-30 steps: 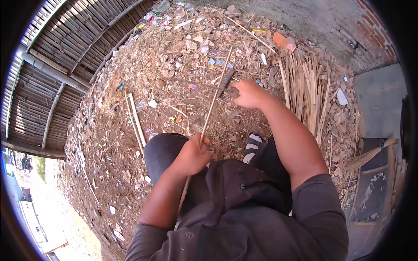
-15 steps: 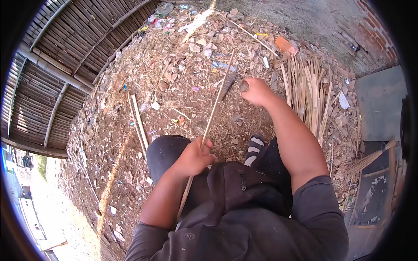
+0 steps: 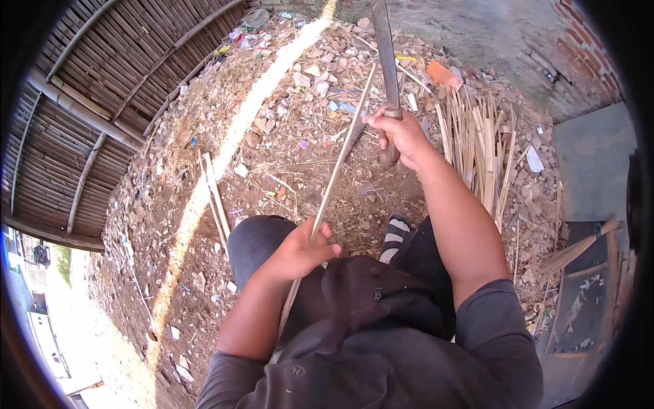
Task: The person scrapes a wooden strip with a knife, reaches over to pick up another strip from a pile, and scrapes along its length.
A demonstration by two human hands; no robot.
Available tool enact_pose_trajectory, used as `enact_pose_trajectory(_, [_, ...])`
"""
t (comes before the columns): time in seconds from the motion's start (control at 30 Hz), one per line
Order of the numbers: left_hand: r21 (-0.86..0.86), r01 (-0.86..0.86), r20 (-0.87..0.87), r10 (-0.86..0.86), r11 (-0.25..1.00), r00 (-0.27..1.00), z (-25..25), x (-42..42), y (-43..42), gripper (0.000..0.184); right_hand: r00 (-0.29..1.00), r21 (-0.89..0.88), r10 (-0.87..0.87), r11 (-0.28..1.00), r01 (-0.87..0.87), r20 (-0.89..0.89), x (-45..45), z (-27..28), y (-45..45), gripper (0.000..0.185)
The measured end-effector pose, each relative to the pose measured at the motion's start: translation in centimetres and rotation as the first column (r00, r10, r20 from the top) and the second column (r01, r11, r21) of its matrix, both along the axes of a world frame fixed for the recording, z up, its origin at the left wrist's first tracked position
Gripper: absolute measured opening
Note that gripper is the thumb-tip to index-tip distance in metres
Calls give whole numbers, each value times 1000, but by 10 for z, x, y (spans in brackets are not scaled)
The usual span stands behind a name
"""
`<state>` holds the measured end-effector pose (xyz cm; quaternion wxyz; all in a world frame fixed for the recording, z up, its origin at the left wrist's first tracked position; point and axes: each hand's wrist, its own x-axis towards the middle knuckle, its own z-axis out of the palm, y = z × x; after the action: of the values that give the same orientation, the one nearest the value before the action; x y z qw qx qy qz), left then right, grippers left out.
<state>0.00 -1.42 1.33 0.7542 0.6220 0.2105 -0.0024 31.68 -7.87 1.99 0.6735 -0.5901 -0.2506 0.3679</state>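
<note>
My left hand (image 3: 304,249) is closed round the lower part of a long thin wooden strip (image 3: 335,174), above my dark-clothed lap. The strip slants up and to the right, and its far end stands near my right hand. My right hand (image 3: 403,136) grips the wooden handle of a large knife (image 3: 387,58), whose blade points up and away from me. Behind the strip's upper part a dark ridged object (image 3: 354,141) rests on the ground, partly hidden.
A pile of split wooden strips (image 3: 485,153) lies at the right. Two pale strips (image 3: 215,194) lie left of my knee. Rubble and litter cover the ground (image 3: 163,225). A bamboo wall (image 3: 75,102) stands left, a plastered wall (image 3: 470,34) at the back, a grey panel (image 3: 596,160) at right.
The knife has swung up from beside the strip to point away from me, my right hand turning with it. A band of sunlight now crosses the ground. The strip leans slightly further right.
</note>
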Motion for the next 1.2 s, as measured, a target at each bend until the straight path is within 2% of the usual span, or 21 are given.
enact_pose_trajectory(0.1, [1, 101, -52, -101, 995, 994, 1, -2, -1, 25, 992, 154, 58, 987, -40, -115, -4, 15, -10, 11])
enact_pose_trajectory(0.23, [-60, 228, -157, -234, 972, 959, 14, -5, 3, 28, 997, 158, 71, 985, -65, -36, 1, 18, -13, 12])
enact_pose_trajectory(0.33, [3, 172, -40, -172, 985, 984, 6, 3, 2, 30, 988, 132, 148, 981, -142, -36, -1, 20, -15, 14])
enact_pose_trajectory(0.43, [26, 113, -153, -108, 993, 982, 21, 23, 6, 37, 955, 118, 297, 948, -294, -7, -12, 25, -16, 18])
enact_pose_trajectory(0.53, [-145, 97, -98, -112, 985, 989, 25, 42, 13, 38, 922, 62, 367, 924, -376, 126, -23, 27, -16, 22])
enact_pose_trajectory(0.57, [-302, 156, -9, -166, 940, 986, 19, 44, 17, 32, 905, 2, 387, 919, -394, 178, -22, 26, -17, 23])
enact_pose_trajectory(0.67, [-388, 52, -36, -71, 920, 997, 2, 43, 24, 26, 897, -126, 312, 950, -286, 314, -25, 38, -23, 25])
enact_pose_trajectory(0.7, [-323, -3, -45, -12, 946, 999, 2, 43, 25, 26, 879, -177, 247, 966, -189, 408, -20, 31, -22, 28])
enact_pose_trajectory(0.77, [-189, -127, -54, 119, 974, 991, 2, 38, 24, 25, 720, -144, 137, 988, -51, 680, -13, 21, -23, 28])
enact_pose_trajectory(0.8, [-201, -146, -52, 138, 969, 989, 2, 36, 24, 25, 607, -108, 81, 994, 7, 791, -15, 21, -23, 29])
enact_pose_trajectory(0.83, [-210, -163, -49, 156, 964, 987, 1, 36, 23, 25, 565, -208, 148, 977, 42, 812, -16, 22, -22, 32])
enact_pose_trajectory(0.93, [-267, -145, -39, 140, 953, 989, 1, 37, 26, 27, 392, -517, 480, 856, -13, 785, -30, 32, -19, 33])
enact_pose_trajectory(0.97, [-296, -155, -43, 149, 942, 988, 3, 38, 24, 28, 332, -490, 472, 871, -35, 817, -34, 25, -17, 30])
enact_pose_trajectory(1.07, [-330, -134, -35, 129, 934, 991, 2, 36, 23, 32, 333, -534, 519, 844, -53, 787, -39, 21, -14, 31])
enact_pose_trajectory(1.17, [-335, -152, -26, 152, 930, 988, -1, 32, 24, 33, 506, -466, 423, 884, -47, 752, -30, 1, -4, 29])
enact_pose_trajectory(1.2, [-337, -165, -23, 167, 927, 986, -1, 33, 24, 34, 476, -447, 405, 894, -28, 781, -35, 4, -3, 30])
